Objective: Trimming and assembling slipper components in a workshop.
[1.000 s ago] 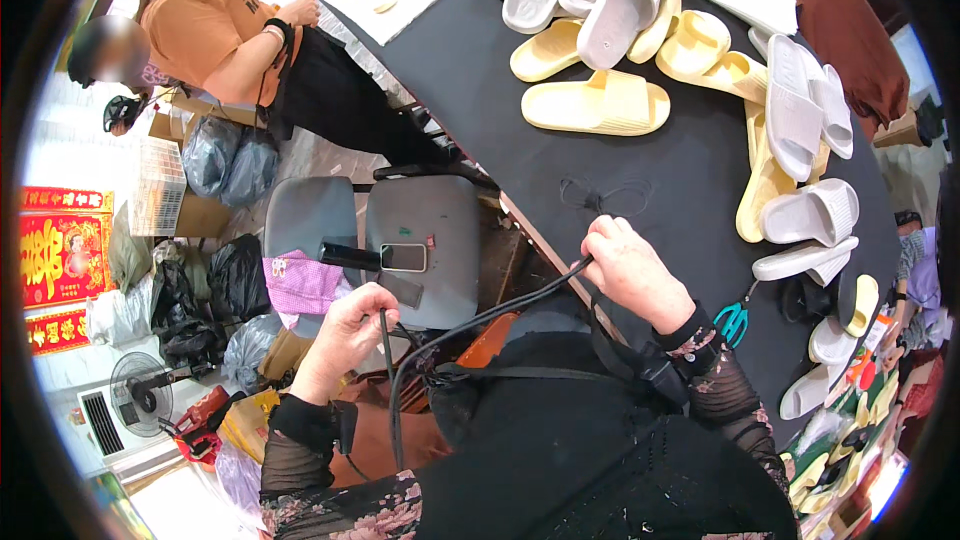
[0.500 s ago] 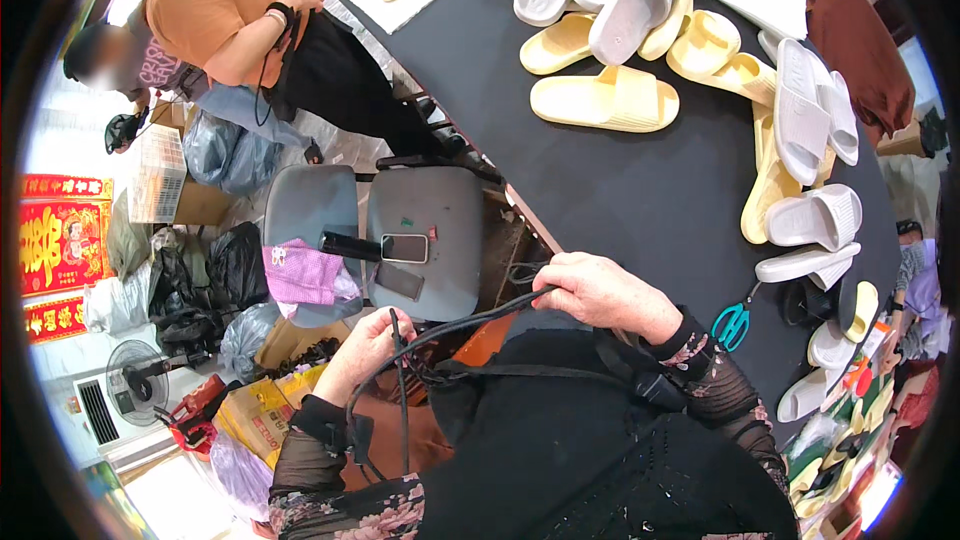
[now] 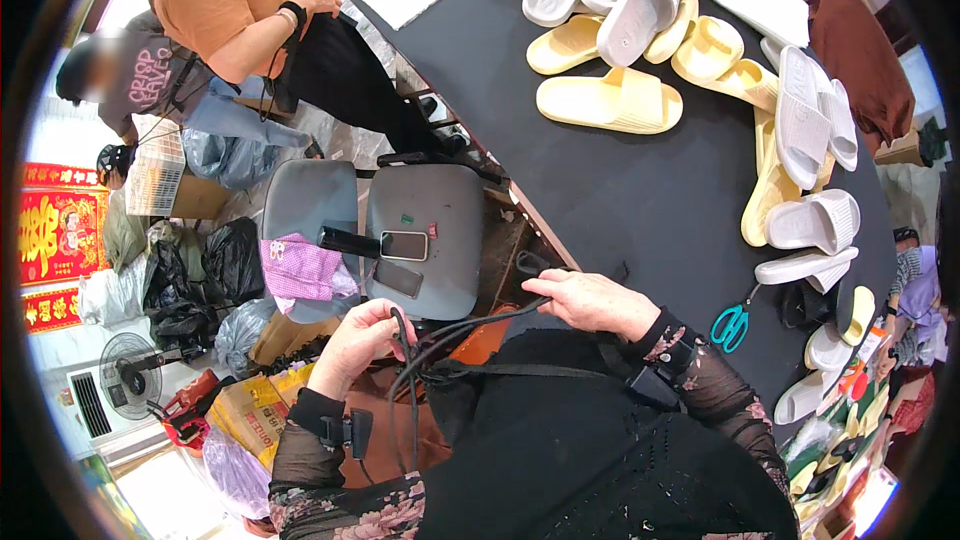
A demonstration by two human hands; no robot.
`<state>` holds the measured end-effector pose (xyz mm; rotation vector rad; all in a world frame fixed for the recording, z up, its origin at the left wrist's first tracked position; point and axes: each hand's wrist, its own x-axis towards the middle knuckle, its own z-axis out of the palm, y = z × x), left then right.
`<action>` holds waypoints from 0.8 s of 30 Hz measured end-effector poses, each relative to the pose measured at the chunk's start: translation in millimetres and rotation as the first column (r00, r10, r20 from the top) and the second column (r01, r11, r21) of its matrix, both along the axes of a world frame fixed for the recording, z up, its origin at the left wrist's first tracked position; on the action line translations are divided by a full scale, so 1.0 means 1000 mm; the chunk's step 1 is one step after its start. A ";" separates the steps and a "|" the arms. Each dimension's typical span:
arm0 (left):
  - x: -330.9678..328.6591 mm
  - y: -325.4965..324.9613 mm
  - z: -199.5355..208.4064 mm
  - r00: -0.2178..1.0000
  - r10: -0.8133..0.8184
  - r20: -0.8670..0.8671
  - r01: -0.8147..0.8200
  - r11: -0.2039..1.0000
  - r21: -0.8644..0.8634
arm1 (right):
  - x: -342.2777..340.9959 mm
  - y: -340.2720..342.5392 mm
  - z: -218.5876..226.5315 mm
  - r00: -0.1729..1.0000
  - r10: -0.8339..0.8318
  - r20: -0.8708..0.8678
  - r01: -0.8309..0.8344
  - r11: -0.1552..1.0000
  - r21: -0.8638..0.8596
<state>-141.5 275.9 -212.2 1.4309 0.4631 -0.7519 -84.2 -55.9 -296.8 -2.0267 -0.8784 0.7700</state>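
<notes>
A thin black cord (image 3: 470, 324) runs between my two hands in front of my body, with loose loops hanging below on the left. My left hand (image 3: 356, 342) pinches the cord near a small bend that sticks up beside its fingertips. Farther right, at the table's edge, my right hand (image 3: 598, 303) has its fingers closed on the other stretch of the cord, and a short loop pokes out beyond them. Both hands are up in the air, palms mostly hidden.
On the dark table (image 3: 610, 200) lie yellow slides (image 3: 590, 102), grey slides (image 3: 635, 25) and teal-handled scissors (image 3: 731, 327). Two grey chairs stand left, one bearing phones (image 3: 404, 245), the other a pink checked cloth (image 3: 298, 268). Co-workers stand far left; a fan (image 3: 130, 375) and bags are below them.
My left hand has turned and shifted slightly left and up; the cord's upright end there now shows as a bend. My right hand has dropped a little. The co-worker in orange has moved their arms.
</notes>
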 end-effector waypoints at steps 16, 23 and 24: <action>0.060 -0.035 0.044 0.601 -0.795 0.082 0.686 0.565 0.459 | -0.001 0.021 0.028 0.855 -0.099 0.510 0.000 0.982 0.191; 0.085 -0.043 0.061 0.393 -0.917 -0.065 0.834 0.325 0.446 | 0.007 0.016 0.032 0.810 -0.360 0.462 0.203 0.913 0.355; 0.087 -0.041 0.060 0.383 -0.922 -0.060 0.836 0.318 0.447 | 0.010 0.015 0.031 0.799 -0.402 0.446 0.247 0.897 0.366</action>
